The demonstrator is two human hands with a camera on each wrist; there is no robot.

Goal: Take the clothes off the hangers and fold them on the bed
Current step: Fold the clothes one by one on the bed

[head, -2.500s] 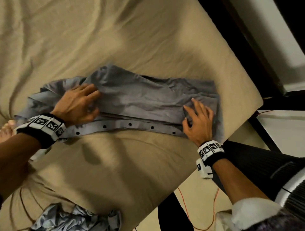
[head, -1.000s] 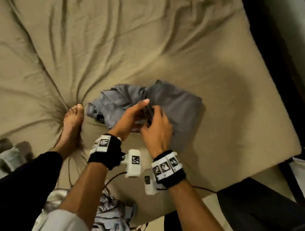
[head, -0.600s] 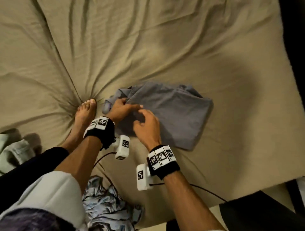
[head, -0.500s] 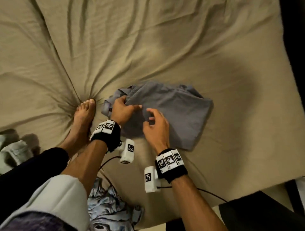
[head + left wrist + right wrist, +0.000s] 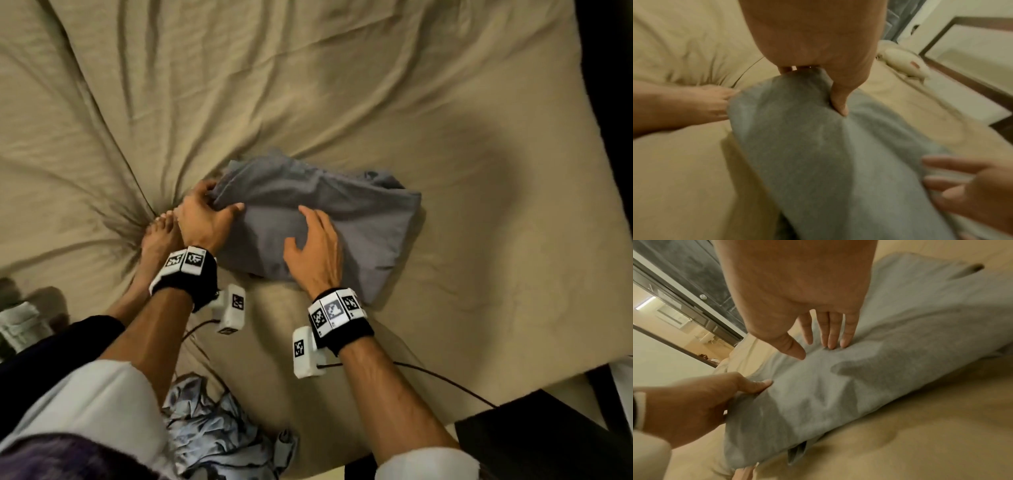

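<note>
Folding continues: grey shirt [image 5: 318,219] lies on the bed [image 5: 342,85] — soft, limp, light. Left hand [image 5: 202,219] pinches its corner; right hand [image 5: 315,253] presses flat, fingers straight. Grip edges.

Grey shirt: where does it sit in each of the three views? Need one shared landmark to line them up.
Head: grey shirt at centre, folded on the bed.
Left wrist: shirt runs from centre to the bottom edge, under the left hand.
Right wrist: shirt crosses the middle, from lower left to upper right.
Landmark: the left hand's thumb pinching the shirt's left end, seen in all three.
</note>
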